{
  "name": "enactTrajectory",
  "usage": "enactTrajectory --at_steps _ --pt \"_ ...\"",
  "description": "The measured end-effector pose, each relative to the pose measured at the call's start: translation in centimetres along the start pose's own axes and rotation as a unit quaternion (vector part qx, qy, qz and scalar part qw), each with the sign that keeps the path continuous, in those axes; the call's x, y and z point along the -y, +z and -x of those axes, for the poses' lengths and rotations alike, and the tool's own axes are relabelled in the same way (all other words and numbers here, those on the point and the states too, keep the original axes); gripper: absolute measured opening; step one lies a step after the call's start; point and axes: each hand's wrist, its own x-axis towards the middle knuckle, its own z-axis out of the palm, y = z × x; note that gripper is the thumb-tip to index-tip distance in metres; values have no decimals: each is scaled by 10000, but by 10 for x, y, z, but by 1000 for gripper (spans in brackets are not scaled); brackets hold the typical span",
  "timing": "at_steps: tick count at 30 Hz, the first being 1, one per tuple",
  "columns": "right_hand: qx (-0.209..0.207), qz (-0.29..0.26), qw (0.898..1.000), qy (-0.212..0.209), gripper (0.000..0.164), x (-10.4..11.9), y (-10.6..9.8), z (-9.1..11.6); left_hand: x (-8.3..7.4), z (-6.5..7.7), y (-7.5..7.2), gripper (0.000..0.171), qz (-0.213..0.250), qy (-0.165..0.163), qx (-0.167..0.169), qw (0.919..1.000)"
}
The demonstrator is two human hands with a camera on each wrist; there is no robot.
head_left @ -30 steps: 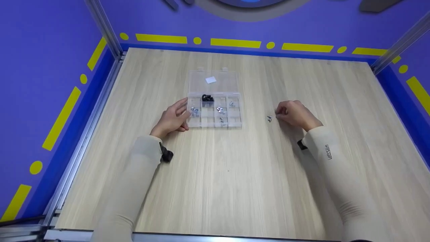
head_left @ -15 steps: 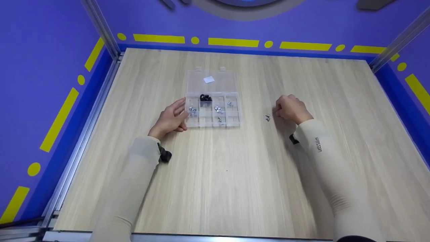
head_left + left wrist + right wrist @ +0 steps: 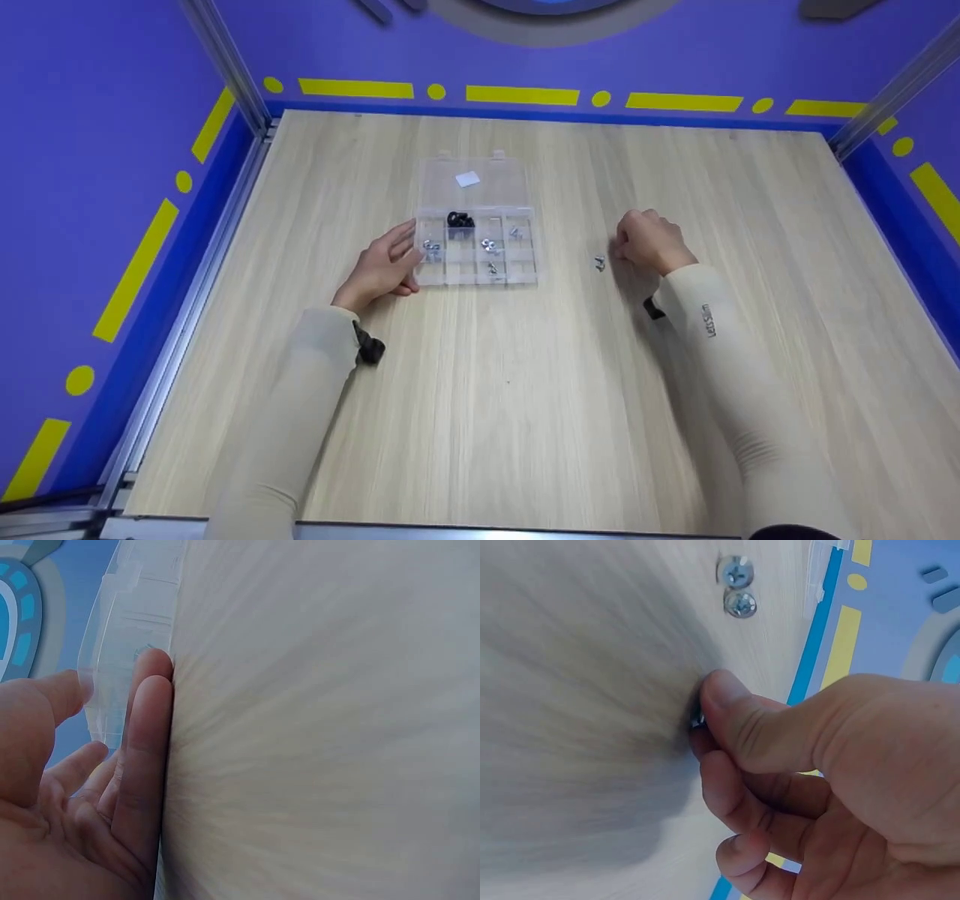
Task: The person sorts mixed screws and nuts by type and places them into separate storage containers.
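Note:
A clear plastic compartment box (image 3: 469,270) stands on the table with its lid raised at the back. My left hand (image 3: 379,271) holds it at its left side; in the left wrist view the thumb (image 3: 64,696) is at the wall's upper edge and straight fingers lie low along the side. To the box's right, my right hand (image 3: 651,241) is down at the tabletop. Its thumb and forefinger pinch a small screw (image 3: 697,721), mostly hidden, with a metal glint showing. Two cross-head screws (image 3: 737,573) lie on the wood just beyond the fingertips.
Black knob-like parts (image 3: 460,220) fill one compartment. Silver hardware (image 3: 489,245) sits in several others. A white label (image 3: 467,179) is on the lid. Blue walls (image 3: 525,45) and metal frame posts (image 3: 225,60) bound the wooden table (image 3: 480,420).
My right hand has turned over a little and its forearm has shifted left, the fingers staying near the same spot. The left hand and the box have stayed put.

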Motion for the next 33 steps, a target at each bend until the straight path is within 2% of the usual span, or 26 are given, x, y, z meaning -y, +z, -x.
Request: enactTrajectory --at_steps 6,10,15,20,23,29,33 --pt "-79 57 9997 -203 8 7 2 -6 -1 1 1 65 -25 17 -26 10000" --pt "-111 -119 9991 -398 9 15 3 -10 -1 1 3 65 -84 6 41 10000" --pt "-354 -445 9951 -814 6 36 -8 -16 -3 0 3 65 -90 83 41 9999" --pt "-648 -546 9881 -1285 5 60 -21 -24 -4 0 2 65 -43 95 51 9999" --pt "-640 -622 9864 -1379 7 71 -25 -26 -3 0 2 65 57 137 76 9999" --pt "-702 -566 9824 -1633 21 89 -25 -35 0 0 1 64 97 164 61 9998" --pt "-806 -560 9801 -1728 20 98 -24 -39 0 1 0 64 108 140 33 9998"
